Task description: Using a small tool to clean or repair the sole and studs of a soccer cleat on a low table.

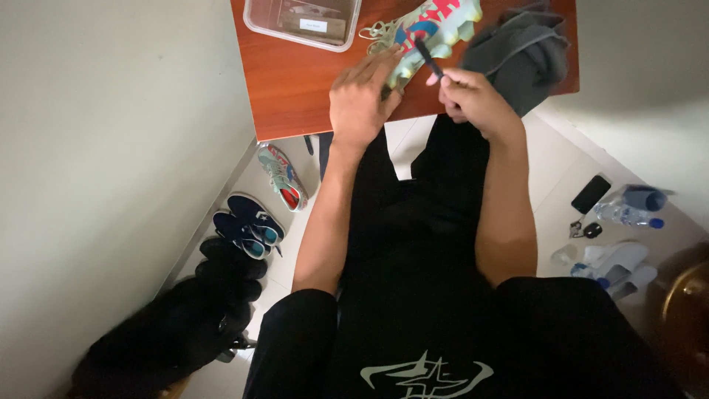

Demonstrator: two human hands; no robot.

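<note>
1. Sitting at a small brown table [295,89], the person works on a shoe [436,26] that lies near the table's front edge, between a clear box [255,15] and a grey cloth [521,55].
2. The left hand [360,100] lies flat on the shoe's near end, fingers spread and pressing down to keep it from sliding.
3. The right hand [473,100] is closed around a thin dark tool [428,58]. It looks like a small brush, but it is too blurry to be sure. Its tip touches the shoe.
4. The shoe looks light. Its top seems soft and bendy, and the knobby sole looks stiff and a bit slippery. A good place to hold it is around the middle or at the heel, not by the loose laces [377,31].
5. The tool looks light and stiff, so a pinch near its lower end is enough.
6. The clear box is at the table's back left. It has round corners, and a small white label [313,26] sits on something brown inside.
7. On the floor to the right lie two clear bottles [628,214] with blue caps and a black phone [591,193].
8. On the floor to the left lie a matching shoe [283,177] and dark blue shoes [247,225].
</note>
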